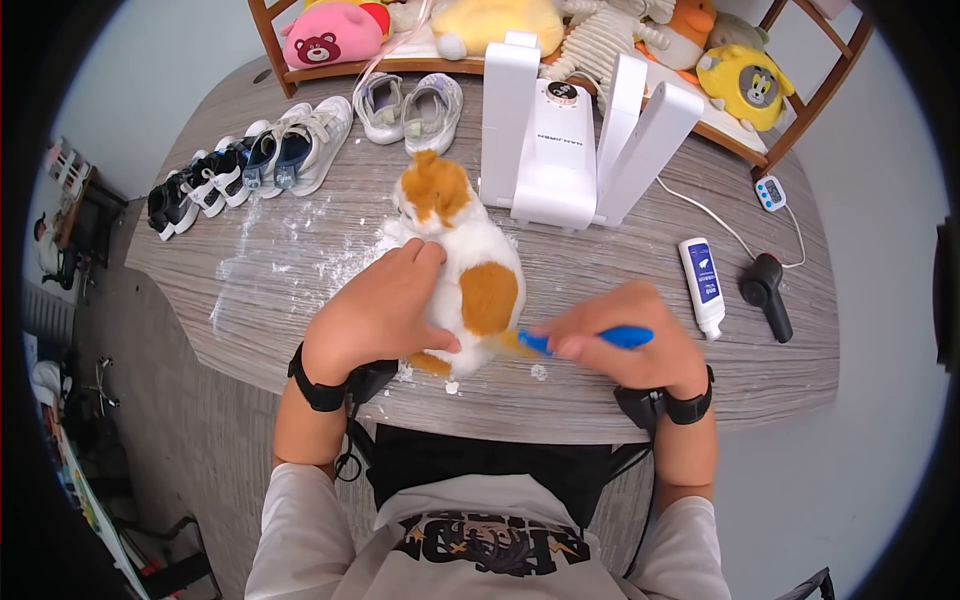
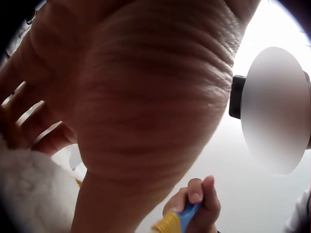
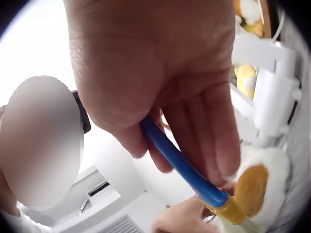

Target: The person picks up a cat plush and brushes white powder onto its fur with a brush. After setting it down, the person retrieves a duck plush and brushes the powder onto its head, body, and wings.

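Observation:
A white and orange plush cat (image 1: 489, 298) lies on the wooden table with its head toward the back. My left hand (image 1: 375, 305) rests on its left side, thumb spread low on the body and fingers reaching up along it. In my right hand (image 1: 640, 340) I grip a brush by its blue handle (image 3: 177, 162). The brush's yellow end meets the cat's lower right side, just below the orange patch, and looks blurred in the head view. White powder (image 1: 340, 255) is scattered on the table left of the cat.
Several pairs of small shoes (image 1: 320, 145) line the back left. A white folding appliance (image 1: 555, 160) stands behind the cat, with a shelf of plush toys (image 1: 740, 85) beyond. At right lie a white and blue bottle (image 1: 703, 290), a black handheld device (image 1: 767, 295) and a small timer (image 1: 770, 193).

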Available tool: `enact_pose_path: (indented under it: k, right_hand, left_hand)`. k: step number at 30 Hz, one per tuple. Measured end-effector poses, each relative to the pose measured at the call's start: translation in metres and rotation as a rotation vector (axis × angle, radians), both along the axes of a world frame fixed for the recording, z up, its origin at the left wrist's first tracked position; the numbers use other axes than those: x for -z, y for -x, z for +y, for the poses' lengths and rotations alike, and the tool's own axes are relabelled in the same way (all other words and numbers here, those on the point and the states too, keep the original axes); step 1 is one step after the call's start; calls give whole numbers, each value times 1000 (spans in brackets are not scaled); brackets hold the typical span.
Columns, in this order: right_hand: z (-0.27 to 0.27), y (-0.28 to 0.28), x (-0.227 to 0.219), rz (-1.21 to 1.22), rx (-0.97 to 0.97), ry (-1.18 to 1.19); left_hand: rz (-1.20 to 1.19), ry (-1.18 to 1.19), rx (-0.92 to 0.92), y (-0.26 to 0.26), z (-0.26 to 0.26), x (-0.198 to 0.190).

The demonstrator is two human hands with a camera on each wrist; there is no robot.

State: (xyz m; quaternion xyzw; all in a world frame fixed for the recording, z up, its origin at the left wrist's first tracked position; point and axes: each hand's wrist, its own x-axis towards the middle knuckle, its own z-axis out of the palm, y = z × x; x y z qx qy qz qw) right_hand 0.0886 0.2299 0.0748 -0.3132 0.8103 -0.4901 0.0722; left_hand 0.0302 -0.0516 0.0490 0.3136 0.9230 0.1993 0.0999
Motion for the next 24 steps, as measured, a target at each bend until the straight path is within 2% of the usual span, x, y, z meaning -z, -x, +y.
enact_pose_path:
  k: [1, 3, 4, 6, 7, 8, 10, 11, 15, 17, 20, 21, 23, 24]
  right_hand:
    - [2, 0, 2, 0, -1, -1]
    - [7, 2, 9, 114, 318, 275]
    - [7, 4, 10, 116, 316, 274]
    - [7, 9, 14, 223, 444, 84]
    - [1, 16, 19, 360, 320, 29]
    - [0, 13, 17, 359, 331, 30]
    - [-3, 4, 4, 128, 32, -124]
    - [0, 1, 1, -28, -60, -17]
    - [3, 1, 3, 6, -37, 38]
    - [7, 6, 11, 68, 217, 148]
    - [3, 7, 12, 135, 308, 124]
    - [3, 6, 9, 139, 310, 130]
    - [6, 3, 2, 57, 127, 53]
    - [5, 3, 0, 59, 125, 58]
  left_hand:
    - [-4, -2, 2, 2, 0, 1]
    - [-13, -8, 0, 2, -1, 2]
    - [-21, -2, 0, 3, -1, 0]
    - [-26, 7, 3, 4, -1, -3]
    - [-32, 19, 3, 4, 0, -4]
    - [-39, 31, 6, 5, 0, -4]
    - [-46, 37, 5, 6, 2, -5]
    - [-54, 42, -10, 5, 1, -5]
    - [-18, 23, 37, 6, -3, -5]
    - [-8, 15, 85, 4, -4, -3]
    - [-44, 36, 102, 3, -5, -6]
    - [-40, 41, 104, 3, -6, -7]
    - [-45, 19, 183, 3, -9, -7]
    - [-43, 24, 181, 4, -11, -5]
